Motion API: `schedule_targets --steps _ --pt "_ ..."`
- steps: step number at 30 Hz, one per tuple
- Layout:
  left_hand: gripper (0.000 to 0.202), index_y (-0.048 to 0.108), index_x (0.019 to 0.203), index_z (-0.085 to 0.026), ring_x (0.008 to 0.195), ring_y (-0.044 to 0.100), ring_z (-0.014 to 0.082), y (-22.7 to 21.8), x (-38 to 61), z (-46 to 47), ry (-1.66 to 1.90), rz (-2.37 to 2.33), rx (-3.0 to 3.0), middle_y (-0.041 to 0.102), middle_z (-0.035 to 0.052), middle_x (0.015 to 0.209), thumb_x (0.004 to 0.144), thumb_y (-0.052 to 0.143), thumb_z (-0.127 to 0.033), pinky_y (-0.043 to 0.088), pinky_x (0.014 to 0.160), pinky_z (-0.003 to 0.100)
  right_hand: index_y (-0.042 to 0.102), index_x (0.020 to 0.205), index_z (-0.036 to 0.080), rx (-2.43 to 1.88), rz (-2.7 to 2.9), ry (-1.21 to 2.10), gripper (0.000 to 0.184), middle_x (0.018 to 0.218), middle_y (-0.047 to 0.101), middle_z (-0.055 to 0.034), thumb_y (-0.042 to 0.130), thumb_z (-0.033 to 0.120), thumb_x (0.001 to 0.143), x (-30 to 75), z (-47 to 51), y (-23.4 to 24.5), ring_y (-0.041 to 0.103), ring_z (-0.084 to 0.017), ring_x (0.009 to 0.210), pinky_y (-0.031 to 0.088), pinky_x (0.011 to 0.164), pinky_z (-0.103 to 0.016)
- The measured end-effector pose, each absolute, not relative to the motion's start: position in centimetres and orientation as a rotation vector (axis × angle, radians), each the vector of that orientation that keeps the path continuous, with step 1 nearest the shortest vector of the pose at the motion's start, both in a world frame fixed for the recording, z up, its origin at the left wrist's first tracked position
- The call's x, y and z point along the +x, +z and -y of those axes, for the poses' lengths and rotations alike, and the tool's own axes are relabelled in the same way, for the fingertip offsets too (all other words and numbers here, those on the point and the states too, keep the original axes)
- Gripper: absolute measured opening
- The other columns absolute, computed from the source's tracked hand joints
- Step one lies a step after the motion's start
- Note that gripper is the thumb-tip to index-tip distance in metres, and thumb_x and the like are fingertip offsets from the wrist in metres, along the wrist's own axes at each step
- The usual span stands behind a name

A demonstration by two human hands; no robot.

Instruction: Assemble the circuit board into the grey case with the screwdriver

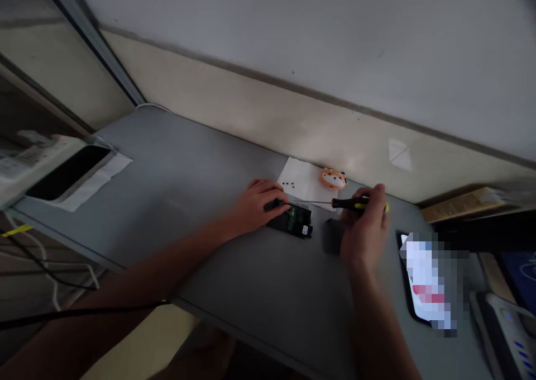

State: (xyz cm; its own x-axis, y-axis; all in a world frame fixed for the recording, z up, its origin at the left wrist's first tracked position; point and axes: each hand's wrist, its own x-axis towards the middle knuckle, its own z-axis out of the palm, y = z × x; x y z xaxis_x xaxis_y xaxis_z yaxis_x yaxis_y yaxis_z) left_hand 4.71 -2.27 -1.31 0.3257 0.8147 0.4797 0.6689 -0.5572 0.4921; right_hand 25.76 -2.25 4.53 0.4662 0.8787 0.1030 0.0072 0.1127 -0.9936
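Observation:
A small black device with a green circuit board showing lies on the grey table. My left hand is closed around its left end, the fingertips at its upper edge. In my right hand is a screwdriver with a black and yellow handle, held nearly level. Its thin shaft points left, and the tip reaches my left fingertips, where the exact contact is hidden. Behind the device, several tiny dark screws rest on a white paper. A dark block-like piece sits beside my right hand, partly covered by it.
An orange animal-faced figure stands on the paper's right side, near the wall. A lit phone lies at right, near a desk telephone. At left are a dark-screened phone and a white power strip; cables hang below.

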Motion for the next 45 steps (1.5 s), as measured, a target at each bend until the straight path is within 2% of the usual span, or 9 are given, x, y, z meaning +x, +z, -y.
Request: schedule_targets --steps 5,17,25,39,45 --pt "0.024 0.072 0.099 -0.024 0.1 0.068 0.0195 -1.36 4.67 2.32 1.065 -1.338 2.408 0.074 0.0034 0.102 0.106 0.055 -0.04 0.045 0.1 0.038 0.054 0.072 0.022 -1.365 1.034 0.686 0.058 0.064 0.047 0.0036 0.05 0.077 0.088 25.32 3.01 4.6 0.043 -0.011 0.054 0.035 0.05 -0.025" --pt "0.027 0.072 0.099 -0.023 0.094 0.068 0.0181 -1.32 4.54 2.48 1.153 -1.305 2.507 0.075 0.0028 0.098 0.108 0.052 -0.039 0.046 0.099 0.038 0.052 0.069 0.023 -1.365 1.073 0.687 0.058 0.06 0.043 0.0044 0.05 0.077 0.088 25.24 3.14 4.78 0.039 -0.01 0.052 0.033 0.048 -0.025" --pt "0.028 0.073 0.099 -0.025 0.093 0.068 0.0184 -1.32 4.55 2.38 1.041 -1.344 2.491 0.074 0.0025 0.097 0.108 0.053 -0.042 0.045 0.101 0.039 0.051 0.069 0.023 -1.384 1.048 0.713 0.058 0.059 0.04 0.0054 0.05 0.078 0.088 25.24 2.84 4.41 0.037 -0.01 0.051 0.032 0.047 -0.025" --pt "0.028 0.074 0.105 -0.025 0.094 0.066 0.0181 -1.11 4.52 2.47 1.048 -1.324 2.53 0.075 0.0028 0.103 0.11 0.049 -0.036 0.042 0.1 0.037 0.053 0.07 0.022 -1.362 1.062 0.618 0.056 0.062 0.047 0.0038 0.051 0.074 0.09 25.25 2.92 4.18 0.042 -0.01 0.053 0.035 0.049 -0.026" --pt "0.031 0.073 0.103 -0.024 0.093 0.066 0.0182 -1.11 4.28 2.29 1.077 -1.31 2.566 0.075 0.0024 0.1 0.11 0.047 -0.037 0.042 0.101 0.037 0.058 0.076 0.021 -1.272 1.197 0.547 0.047 0.067 0.052 0.0032 0.057 0.066 0.092 25.06 3.09 4.19 0.047 -0.011 0.06 0.039 0.057 -0.027"
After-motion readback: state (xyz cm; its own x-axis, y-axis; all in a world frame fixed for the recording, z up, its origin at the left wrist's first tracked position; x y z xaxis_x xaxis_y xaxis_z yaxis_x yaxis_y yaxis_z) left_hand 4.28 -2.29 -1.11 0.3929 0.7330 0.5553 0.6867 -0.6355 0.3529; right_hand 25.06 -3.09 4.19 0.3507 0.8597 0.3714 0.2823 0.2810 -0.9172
